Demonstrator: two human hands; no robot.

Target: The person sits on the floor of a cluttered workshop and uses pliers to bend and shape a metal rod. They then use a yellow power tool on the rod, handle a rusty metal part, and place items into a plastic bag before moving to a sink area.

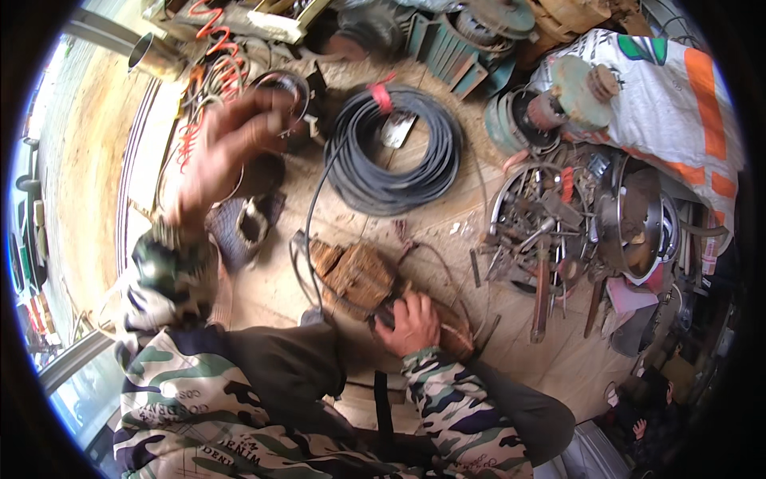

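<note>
My left hand [227,152] is raised at the left, smeared by motion, with its fingers stretched toward the upper right and nothing visible in them. Low in the middle, my right hand [411,323] is closed over a dark piece that its fingers mostly hide. Right beside it sits a rough, split wooden block [359,275]. A coil of black cable [443,172], tied with a red strip, lies beyond the block. One cable length runs from the coil down past the block's left side.
A basin of metal tools and parts [531,227] stands to the right, beside a round metal pan [634,215]. Green motor housings [463,52] and a white sack [670,96] fill the far side. Orange coiled hose [215,32] hangs at the upper left, near a dark woven glove [243,227].
</note>
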